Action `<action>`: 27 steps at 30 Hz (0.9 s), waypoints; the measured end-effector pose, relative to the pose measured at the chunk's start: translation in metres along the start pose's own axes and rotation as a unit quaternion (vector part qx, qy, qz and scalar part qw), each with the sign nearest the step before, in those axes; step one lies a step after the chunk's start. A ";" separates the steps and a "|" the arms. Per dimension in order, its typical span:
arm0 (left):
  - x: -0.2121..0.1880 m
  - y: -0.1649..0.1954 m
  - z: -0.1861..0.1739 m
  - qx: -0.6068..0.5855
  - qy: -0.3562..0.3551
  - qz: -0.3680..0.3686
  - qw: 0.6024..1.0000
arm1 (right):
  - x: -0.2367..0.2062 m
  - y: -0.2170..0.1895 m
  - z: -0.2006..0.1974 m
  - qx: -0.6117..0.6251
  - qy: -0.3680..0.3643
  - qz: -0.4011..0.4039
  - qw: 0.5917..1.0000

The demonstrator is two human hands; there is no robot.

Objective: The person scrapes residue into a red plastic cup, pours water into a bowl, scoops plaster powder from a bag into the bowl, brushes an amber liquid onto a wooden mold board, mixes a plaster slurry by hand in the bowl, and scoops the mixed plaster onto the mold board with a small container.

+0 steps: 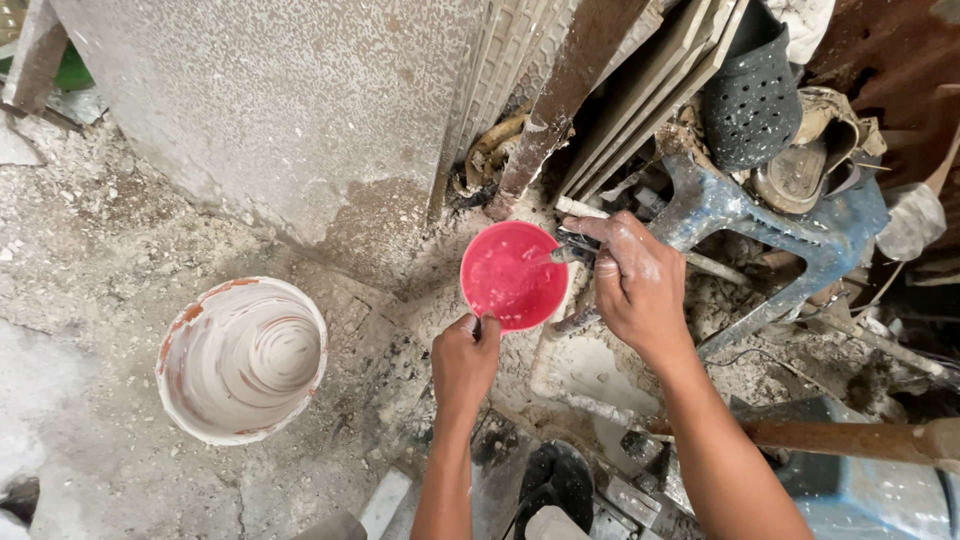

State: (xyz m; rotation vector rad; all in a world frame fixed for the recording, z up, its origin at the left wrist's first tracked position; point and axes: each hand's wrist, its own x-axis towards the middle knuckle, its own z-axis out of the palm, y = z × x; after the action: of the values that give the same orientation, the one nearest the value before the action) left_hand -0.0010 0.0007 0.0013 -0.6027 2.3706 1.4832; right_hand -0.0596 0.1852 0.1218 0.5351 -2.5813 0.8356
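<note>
overall, items are listed from largest to smallest.

wall slab: a grey speckled slab [290,110] stands at far left and fills the far half of the view; tiles and boards [640,90] lean against its right edge, stacked on edge, probably to save floor room.

floor: rough ground [90,250] strewn with dried plaster and rubble.

bucket: a large round bucket [241,360] sits on the floor at near left, well apart from both hands; its inner wall is smeared with swirls of white paste, and it stands upright and open to the top.

stool: a blue plastic stool [790,240] lies tipped at right, with a dark perforated slipper [752,95] among the clutter at far right.

wooden handle: a brown handle [850,437] lies across near right, beside the right forearm.

red bowl: a small red bowl [513,276] is at centre, between the two hands and above the rubble; its inside carries a thin whitish film.

left hand: the left hand [465,362] is clenched on the near rim of the red bowl, thumb over the edge, apparently to steady it.

right hand: the right hand [637,280], dusted white, grasps a small tool [570,255] whose tip reaches over the bowl's right rim into the inside; the kind of tool cannot be told.
</note>
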 end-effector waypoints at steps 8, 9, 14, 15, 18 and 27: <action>0.000 0.003 0.000 -0.019 -0.008 -0.038 0.999 | -0.001 0.007 0.004 -0.013 -0.001 0.000 1.000; 0.000 0.003 0.000 -0.018 -0.006 -0.034 0.999 | -0.001 0.006 0.004 -0.014 0.001 -0.003 1.000; 0.000 0.002 0.001 -0.021 0.010 0.000 1.000 | -0.001 0.002 0.000 -0.012 0.003 -0.016 1.000; 0.000 0.002 0.001 -0.025 0.014 0.011 1.000 | -0.001 0.001 -0.001 -0.016 0.002 -0.018 1.000; -0.001 0.002 0.002 -0.021 0.028 0.037 0.999 | 0.001 -0.001 -0.002 -0.005 0.000 -0.008 1.000; 0.000 0.001 0.004 -0.032 0.032 0.024 0.999 | 0.002 -0.004 -0.003 0.006 0.004 -0.003 1.000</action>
State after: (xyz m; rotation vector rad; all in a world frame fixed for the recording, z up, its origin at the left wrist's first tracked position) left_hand -0.0015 0.0044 0.0008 -0.6215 2.4099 1.5889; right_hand -0.0586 0.1835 0.1266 0.5413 -2.5677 0.8488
